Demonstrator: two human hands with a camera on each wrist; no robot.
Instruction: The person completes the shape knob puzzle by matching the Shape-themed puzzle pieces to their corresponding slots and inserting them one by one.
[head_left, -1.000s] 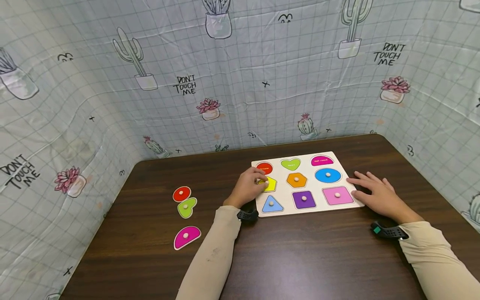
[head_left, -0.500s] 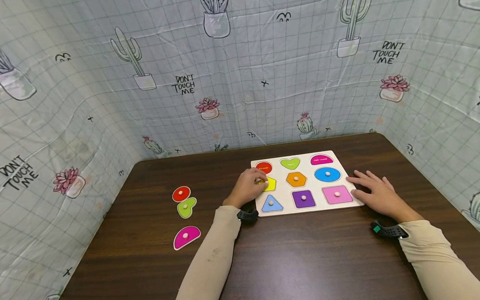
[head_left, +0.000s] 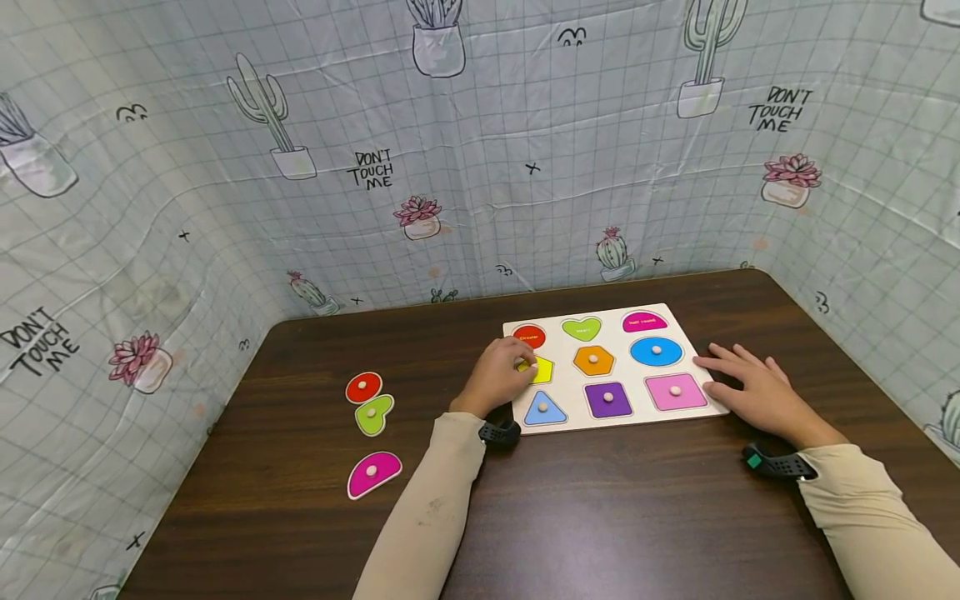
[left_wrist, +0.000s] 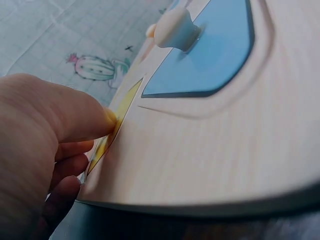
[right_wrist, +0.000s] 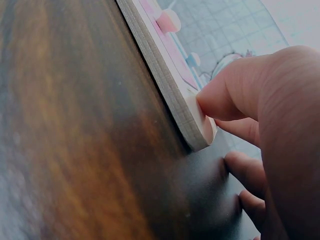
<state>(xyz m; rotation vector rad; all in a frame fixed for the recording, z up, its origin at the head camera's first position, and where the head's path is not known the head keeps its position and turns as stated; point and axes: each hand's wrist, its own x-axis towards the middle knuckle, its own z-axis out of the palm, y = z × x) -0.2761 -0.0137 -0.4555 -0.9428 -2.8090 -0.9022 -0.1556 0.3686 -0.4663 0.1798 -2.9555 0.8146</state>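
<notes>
- Your left hand (head_left: 495, 375) has thumb and forefinger drawn narrow, pinching at the yellow piece (head_left: 543, 372); its knob is hidden, so you cannot tell how squarely they grip it.
- Your right hand (head_left: 761, 396) lies spread, thumb resting on the puzzle board (head_left: 622, 375) by its near right corner.
- The yellow piece sits at the board's left edge, in the middle row. It looks thin, stiff and light; take it by the knob and lift straight, since a tilt could jam it against the rim of its recess.
- The board, toward the far edge of the desk (head_left: 600, 500) and right of its middle, looks rigid and probably light enough to slide; steady it by a corner.
- Toward the desk's left edge, the red circle (head_left: 357, 389), green heart (head_left: 374, 416) and magenta half-round (head_left: 373, 479) lie loose, knobs up, likely easy to pinch.
</notes>
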